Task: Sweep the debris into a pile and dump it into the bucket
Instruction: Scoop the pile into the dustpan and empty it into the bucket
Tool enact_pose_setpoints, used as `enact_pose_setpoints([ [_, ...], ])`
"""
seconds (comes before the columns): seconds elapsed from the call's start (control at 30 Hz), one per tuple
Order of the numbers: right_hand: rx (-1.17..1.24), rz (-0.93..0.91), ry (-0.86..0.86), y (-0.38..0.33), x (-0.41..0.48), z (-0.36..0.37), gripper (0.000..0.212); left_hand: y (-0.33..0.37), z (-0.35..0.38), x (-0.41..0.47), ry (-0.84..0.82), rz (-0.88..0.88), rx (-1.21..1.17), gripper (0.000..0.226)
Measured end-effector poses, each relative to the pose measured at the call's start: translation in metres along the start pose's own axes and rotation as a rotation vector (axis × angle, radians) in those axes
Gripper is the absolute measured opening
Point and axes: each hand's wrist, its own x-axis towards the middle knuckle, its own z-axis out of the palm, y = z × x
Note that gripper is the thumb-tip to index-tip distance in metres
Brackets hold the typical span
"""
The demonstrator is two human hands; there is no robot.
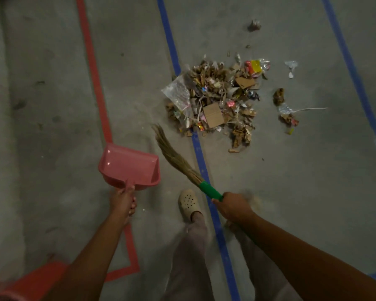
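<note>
A: Any lettering legible?
B: None. The yellow-red wrapper (254, 67) in the debris pile (215, 101) has print, too blurred to read. The cardboard scrap (213, 115) and pink dustpan (128, 166) show no readable marks.

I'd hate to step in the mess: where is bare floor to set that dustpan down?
Bare concrete runs between the red line and the middle blue line, ahead of the dustpan and broom. More lies left of the red line. It is crowded on and right of that blue line: the debris pile, then loose scraps beyond.
</note>
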Motion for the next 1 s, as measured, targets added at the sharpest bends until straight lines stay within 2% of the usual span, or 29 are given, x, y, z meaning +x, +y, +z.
enact_pose_setpoints([
  [0.23,-0.032,0.025,-0.093,0.009,0.135,0.031,0.037,-0.042,0.057,0.093,0.005,-0.052,0.077,0.027],
  [0.4,0.004,0.082,0.024,0.068,0.193,0.013,0.046,-0.063,0.106,0.132,-0.025,-0.051,0.158,0.031],
  [0.47,0.011,0.101,0.073,0.103,0.198,-0.005,0.047,-0.066,0.125,0.132,-0.063,-0.057,0.184,0.028],
  [0.57,0.148,0.214,0.19,0.157,0.194,-0.035,0.051,-0.061,0.158,0.118,-0.099,-0.057,0.196,0.027],
  [0.8,0.13,0.287,0.302,0.268,0.132,-0.089,0.045,-0.026,0.243,0.07,-0.201,-0.037,0.239,0.033],
  [1.0,0.274,0.311,0.382,0.343,0.131,-0.114,0.046,0.005,0.337,0.05,-0.281,0.026,0.305,0.033],
])
